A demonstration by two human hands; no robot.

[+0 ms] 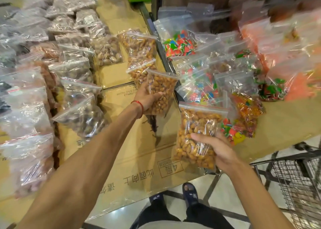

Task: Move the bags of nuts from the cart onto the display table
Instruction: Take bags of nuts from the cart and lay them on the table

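- The clear zip bag of orange-brown nuts (163, 84) is held in the left hand (147, 99), whose fingers curl round its lower half, above the cardboard-covered display table (139, 155).
- A second clear bag of nuts (198, 122), at five o'clock of the first, is gripped by the right hand (217, 150), thumb across its front.
- Bags of bright candies (180, 45) lie at two o'clock.
- The wire cart (295, 181) stands at four o'clock.
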